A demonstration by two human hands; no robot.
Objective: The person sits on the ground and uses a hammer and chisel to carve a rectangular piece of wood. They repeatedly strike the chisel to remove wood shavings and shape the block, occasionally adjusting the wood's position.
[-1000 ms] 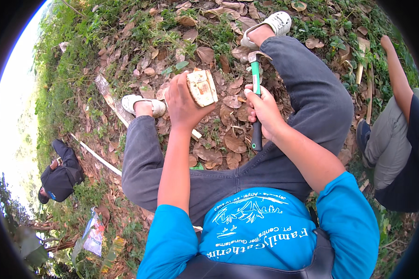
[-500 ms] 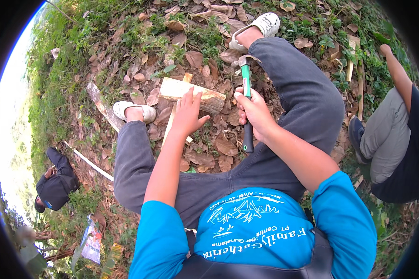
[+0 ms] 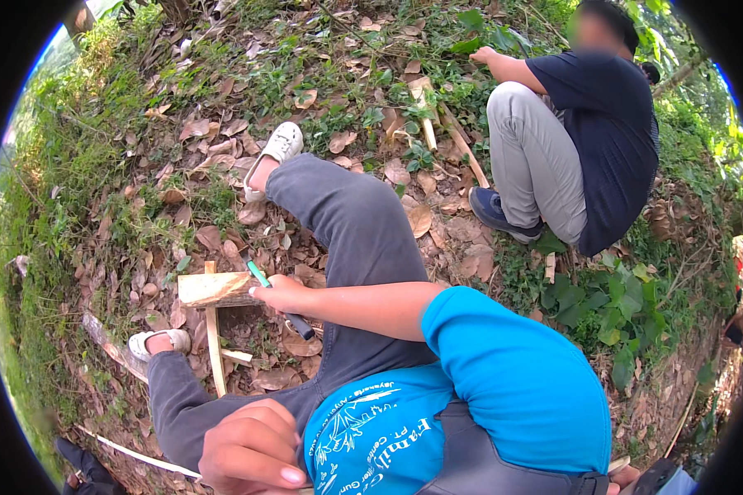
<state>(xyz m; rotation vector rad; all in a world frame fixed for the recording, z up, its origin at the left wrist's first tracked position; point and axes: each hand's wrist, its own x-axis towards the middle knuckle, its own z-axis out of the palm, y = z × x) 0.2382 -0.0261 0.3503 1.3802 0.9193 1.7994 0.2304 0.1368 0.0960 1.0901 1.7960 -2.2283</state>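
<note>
My right hand (image 3: 279,294) grips a hammer (image 3: 295,325) by its black and green handle, beside the right end of a split wood block (image 3: 215,290). The hammer's head is hard to make out against the leaves. Beneath the block runs a pale wooden strip (image 3: 215,351), crossing it and reaching toward my left leg. My left hand (image 3: 252,445) is raised close in front of my shirt, apart from the wood. Its fingers are curled in, and whatever they may hold is hidden.
Dry leaves and weeds cover the ground. At the right a person (image 3: 590,140) squats near a split wood piece (image 3: 422,107) and a long stick (image 3: 466,148). A log (image 3: 111,342) lies beyond my left foot. A long pale strip (image 3: 136,454) runs past my left knee.
My left hand has left the wood block and come up close to my body, curling. The view has swung right, bringing the squatting person further in. The hammer stays in my right hand.
</note>
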